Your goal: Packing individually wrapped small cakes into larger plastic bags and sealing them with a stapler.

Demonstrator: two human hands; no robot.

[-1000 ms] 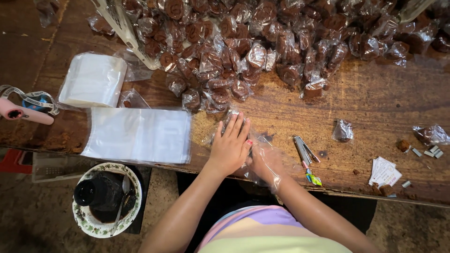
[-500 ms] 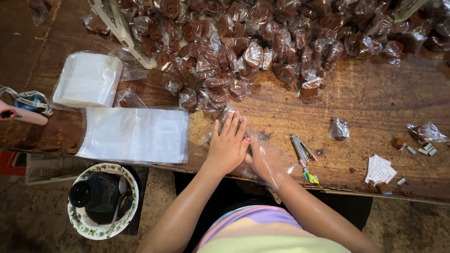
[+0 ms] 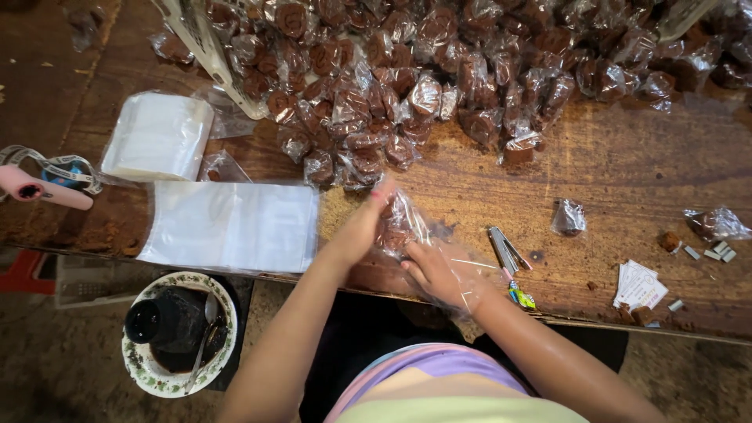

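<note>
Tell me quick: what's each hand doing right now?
Left hand: edge-on, fingers against a wrapped brown sweet; grip cannot be told.
Right hand: open, inside a clear plastic bag, touching the sweet.

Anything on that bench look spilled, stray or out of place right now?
Yes. Brown crumbs and small staples lie scattered at the right end of the wooden table, and one wrapped sweet sits apart from the big pile. Nothing looks damaged.
</note>
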